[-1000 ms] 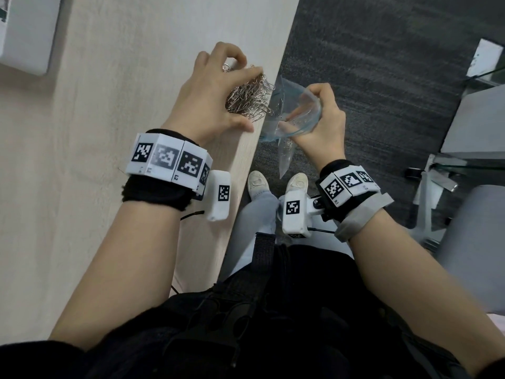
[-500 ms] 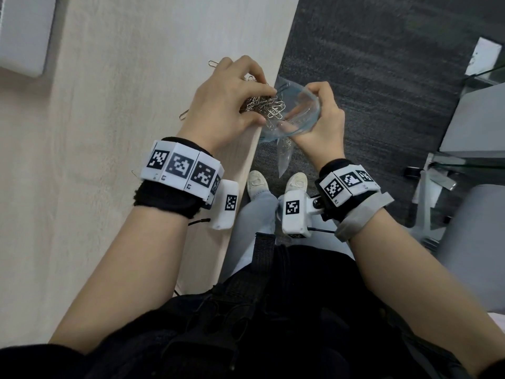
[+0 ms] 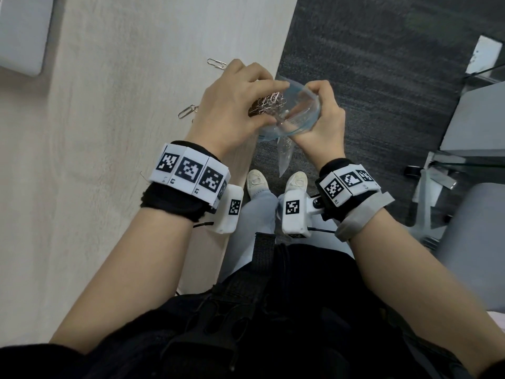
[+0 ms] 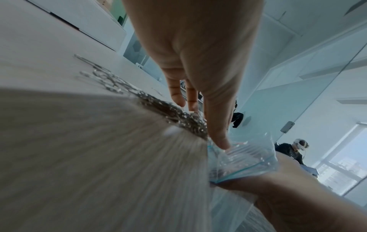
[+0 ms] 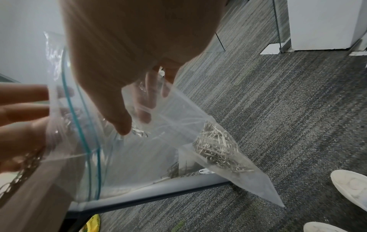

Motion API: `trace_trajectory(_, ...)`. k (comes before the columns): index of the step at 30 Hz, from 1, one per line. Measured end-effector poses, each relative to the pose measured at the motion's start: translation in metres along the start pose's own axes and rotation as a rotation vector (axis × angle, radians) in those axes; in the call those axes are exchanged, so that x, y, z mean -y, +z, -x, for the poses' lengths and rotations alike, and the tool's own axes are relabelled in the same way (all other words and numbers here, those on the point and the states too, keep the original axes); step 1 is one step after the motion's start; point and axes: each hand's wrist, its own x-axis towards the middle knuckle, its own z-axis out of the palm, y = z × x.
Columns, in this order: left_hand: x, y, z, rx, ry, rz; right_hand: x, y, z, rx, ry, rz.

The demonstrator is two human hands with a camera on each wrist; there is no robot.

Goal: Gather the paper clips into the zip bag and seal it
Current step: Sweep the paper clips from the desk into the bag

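Observation:
A heap of silver paper clips [image 3: 269,102] lies at the table's right edge under my left hand [image 3: 246,105]. Its straight fingers [image 4: 218,125] press against the heap [image 4: 178,114], with the fingertips at the mouth of the zip bag [image 3: 297,116]. My right hand [image 3: 325,116] grips the clear bag just off the edge and holds its mouth open. The bag [image 5: 158,149] has a teal zip strip [image 5: 79,125], and several clips [image 5: 216,150] sit in its lower corner. Two loose clips [image 3: 216,63] [image 3: 187,111] lie on the table behind my left hand.
The pale wooden table [image 3: 109,187] fills the left side, with a grey device [image 3: 24,31] at its far left corner. Dark carpet [image 3: 382,77] and my white shoes [image 3: 257,181] are below the bag. A grey chair [image 3: 478,242] stands at the right.
My left hand has dragged the heap of clips right and toward me, to the table edge and the bag's mouth, leaving two clips behind. The right hand and bag have stayed put.

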Motion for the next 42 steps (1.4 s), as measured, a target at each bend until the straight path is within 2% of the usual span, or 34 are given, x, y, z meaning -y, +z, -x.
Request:
trace_trajectory(3,0.003,-0.014,0.005,0.003,-0.029,0.001,0.003,-0.001,0.001,0.017,0.010,-0.028)
trace_trajectory(7,0.015,-0.036,0.011,0.113,-0.250,-0.106,0.007,-0.002,-0.001,0.031,0.016,-0.056)
trace_trajectory(10,0.024,-0.039,0.016,0.148,-0.289,-0.112,0.005,-0.002,0.000,0.034,0.028,-0.059)
trace_trajectory(15,0.022,-0.028,0.013,0.015,-0.200,0.025,0.005,-0.001,0.000,0.029,0.031,-0.065)
trace_trajectory(21,0.010,-0.017,0.002,0.112,-0.124,-0.028,0.001,-0.001,0.000,0.024,0.032,-0.062)
trace_trajectory(28,0.003,-0.003,-0.001,0.005,-0.076,0.064,0.002,-0.001,-0.001,0.009,0.015,-0.075)
trace_trajectory(39,-0.002,-0.003,-0.003,-0.014,-0.006,0.043,0.000,0.000,-0.003,-0.014,-0.004,-0.019)
trace_trajectory(42,0.006,-0.021,0.000,-0.004,-0.067,-0.010,0.001,-0.002,-0.001,-0.004,-0.014,-0.043)
